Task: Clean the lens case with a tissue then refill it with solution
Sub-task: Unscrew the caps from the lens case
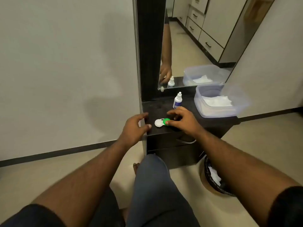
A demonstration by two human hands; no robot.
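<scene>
Fingertips of the right hand (183,119) pinched the small green-and-white plastic lens case (162,122); the left hand (134,126) hovered loose beside it. Steadying it before unscrewing seemed wise.

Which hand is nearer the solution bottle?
Right. The right hand sits just in front of the solution bottle, its thumb touching the green cap of the lens case. The left hand is further off, at the cabinet top's left edge.
</scene>
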